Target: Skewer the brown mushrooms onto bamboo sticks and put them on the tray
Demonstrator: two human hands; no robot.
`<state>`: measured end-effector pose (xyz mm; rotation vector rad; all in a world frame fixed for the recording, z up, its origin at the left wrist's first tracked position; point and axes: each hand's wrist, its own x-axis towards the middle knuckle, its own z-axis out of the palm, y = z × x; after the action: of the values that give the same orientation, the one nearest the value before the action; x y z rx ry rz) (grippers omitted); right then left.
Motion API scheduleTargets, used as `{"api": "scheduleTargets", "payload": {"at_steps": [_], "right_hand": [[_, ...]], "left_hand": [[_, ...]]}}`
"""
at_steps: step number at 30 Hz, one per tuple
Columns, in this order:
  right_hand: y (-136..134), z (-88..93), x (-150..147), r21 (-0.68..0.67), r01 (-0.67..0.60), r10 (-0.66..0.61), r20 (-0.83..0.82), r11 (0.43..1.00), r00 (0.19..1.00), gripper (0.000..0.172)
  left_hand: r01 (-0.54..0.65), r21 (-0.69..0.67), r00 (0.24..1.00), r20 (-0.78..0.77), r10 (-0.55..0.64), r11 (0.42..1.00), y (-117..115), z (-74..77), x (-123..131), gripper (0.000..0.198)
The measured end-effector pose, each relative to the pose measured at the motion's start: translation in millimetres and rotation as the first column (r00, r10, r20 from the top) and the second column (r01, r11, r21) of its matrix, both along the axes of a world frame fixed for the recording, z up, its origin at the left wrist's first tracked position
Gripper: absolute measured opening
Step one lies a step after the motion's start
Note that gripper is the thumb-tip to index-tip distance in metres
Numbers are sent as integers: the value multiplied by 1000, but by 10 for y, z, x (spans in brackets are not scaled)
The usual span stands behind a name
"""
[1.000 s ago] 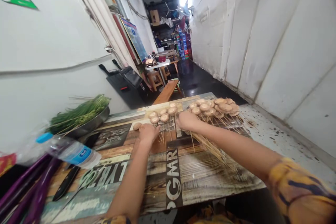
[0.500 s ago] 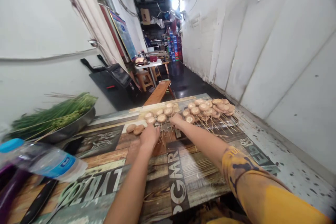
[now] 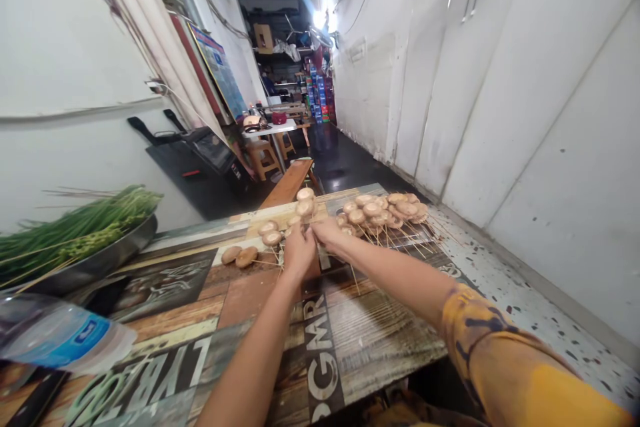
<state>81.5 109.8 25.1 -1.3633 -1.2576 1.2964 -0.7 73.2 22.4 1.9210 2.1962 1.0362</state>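
Observation:
My left hand (image 3: 299, 250) and my right hand (image 3: 326, 232) meet over the patterned table (image 3: 260, 293), fingers closed around thin skewers whose mushrooms (image 3: 305, 203) stand up just beyond the fingertips. To the right lies a large pile of skewered mushrooms (image 3: 380, 209), its sticks pointing toward me. Left of my left hand are a few more skewered mushrooms (image 3: 271, 233) and a pair of brown caps (image 3: 240, 255) lying on the table. The exact grip of each hand is partly hidden by the fingers.
A metal bowl (image 3: 120, 247) of green vegetables (image 3: 80, 227) stands at the left, with a water bottle (image 3: 75, 337) and a black knife handle (image 3: 40, 397) nearer. Past the table are a wooden bench (image 3: 290, 183) and a small white table (image 3: 280, 125).
My hands have come together, and skewered mushrooms are now raised between them. The view has shifted, so the bottle and bowl sit farther left.

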Motion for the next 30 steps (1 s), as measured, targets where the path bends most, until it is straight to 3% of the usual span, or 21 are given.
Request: {"api": "scheduleTargets", "payload": {"at_steps": [2, 4, 7, 10, 13, 15, 20, 24, 26, 30], "right_hand": [[-53, 150, 283, 107, -55, 39, 146, 993, 989, 24], [-99, 307, 611, 194, -102, 42, 293, 976, 955, 21], [-205, 514, 1053, 284, -169, 14, 476, 944, 879, 18], [-398, 655, 1317, 345, -254, -85, 725, 903, 684, 18], [-582, 744, 1453, 348, -301, -187, 871, 888, 455, 26], [-624, 779, 1558, 354, -272, -211, 872, 895, 443, 31], [-423, 693, 1989, 376, -187, -232, 821, 907, 522, 27], [-235, 484, 2278, 334, -44, -190, 634, 941, 750, 24], [-181, 403, 2372, 281, 44, -196, 537, 959, 820, 23], [-110, 348, 2531, 369, 80, -306, 609, 926, 732, 24]], "left_hand": [[23, 28, 985, 171, -27, 999, -34, 74, 82, 42], [67, 47, 895, 438, -81, 997, -58, 172, 213, 46], [220, 86, 574, 794, -200, 972, -76, 348, 511, 39], [347, 112, 291, 931, -220, 931, -59, 489, 874, 24], [365, 103, 164, 971, -173, 925, 20, 538, 1210, 24], [365, 83, 138, 980, -142, 927, 100, 532, 1390, 27], [444, 48, 127, 985, -116, 895, 291, 497, 1658, 29], [495, -77, 133, 991, 12, 866, 428, 447, 1731, 26], [509, -121, 155, 987, 48, 852, 487, 411, 1737, 26], [510, -174, 260, 965, 42, 842, 557, 356, 1707, 30]]}}
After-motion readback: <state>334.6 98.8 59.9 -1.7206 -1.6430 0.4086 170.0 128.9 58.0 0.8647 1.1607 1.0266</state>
